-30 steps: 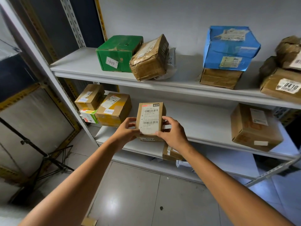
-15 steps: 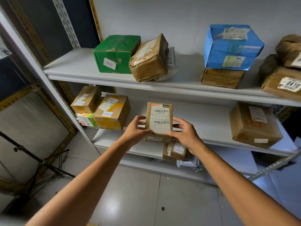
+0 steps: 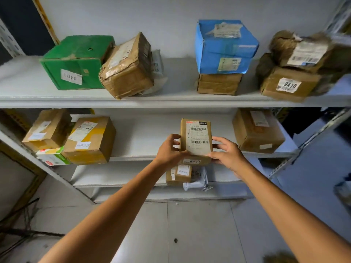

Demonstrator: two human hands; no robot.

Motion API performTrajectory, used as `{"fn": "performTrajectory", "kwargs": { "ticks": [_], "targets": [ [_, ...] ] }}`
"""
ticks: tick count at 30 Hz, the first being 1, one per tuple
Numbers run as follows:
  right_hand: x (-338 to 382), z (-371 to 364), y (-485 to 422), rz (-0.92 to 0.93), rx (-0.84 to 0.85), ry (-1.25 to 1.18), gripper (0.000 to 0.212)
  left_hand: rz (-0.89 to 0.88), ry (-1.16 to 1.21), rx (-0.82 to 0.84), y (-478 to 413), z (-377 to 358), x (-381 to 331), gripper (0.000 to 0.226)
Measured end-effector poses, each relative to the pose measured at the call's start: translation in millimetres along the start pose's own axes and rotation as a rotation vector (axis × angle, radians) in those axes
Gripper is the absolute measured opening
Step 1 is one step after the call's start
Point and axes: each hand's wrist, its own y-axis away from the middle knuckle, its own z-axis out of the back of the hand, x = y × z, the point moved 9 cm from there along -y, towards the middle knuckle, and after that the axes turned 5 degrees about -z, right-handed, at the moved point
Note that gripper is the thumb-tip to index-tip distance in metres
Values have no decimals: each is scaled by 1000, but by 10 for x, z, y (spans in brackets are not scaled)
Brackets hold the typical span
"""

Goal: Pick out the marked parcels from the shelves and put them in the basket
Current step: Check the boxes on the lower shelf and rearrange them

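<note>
Hands [image 3: 169, 153]: two. Brown cardboard parcels [image 3: 196, 138]: at least nine. Green box [image 3: 76, 59]: one. Blue box [image 3: 226, 48]: one. Plastic mailer bags [image 3: 197, 180]: two. White-green carton [image 3: 53, 158]: one.

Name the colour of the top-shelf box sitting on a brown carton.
The box is blue; head view.

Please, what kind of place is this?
Probably a parcel storeroom or pickup point: metal shelves carry taped cardboard boxes with shipping labels, like the green box numbered 0401, and the left hand and right hand hold a small parcel.

Pale tiled floor [image 3: 199, 234], plain white back wall [image 3: 171, 14]
</note>
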Motion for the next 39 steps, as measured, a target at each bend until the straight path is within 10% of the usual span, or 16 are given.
{"fn": "performTrajectory", "kwargs": {
  "ticks": [19,39],
  "targets": [
    [-697,3053,-910,-5,-293,-10,64,-19,96,188,-1740,-2975,-442,64],
    [-900,3677,-1803,-19,-310,44,56,-17,133,158,-2545,-3578,-391,59]
  ]
}}
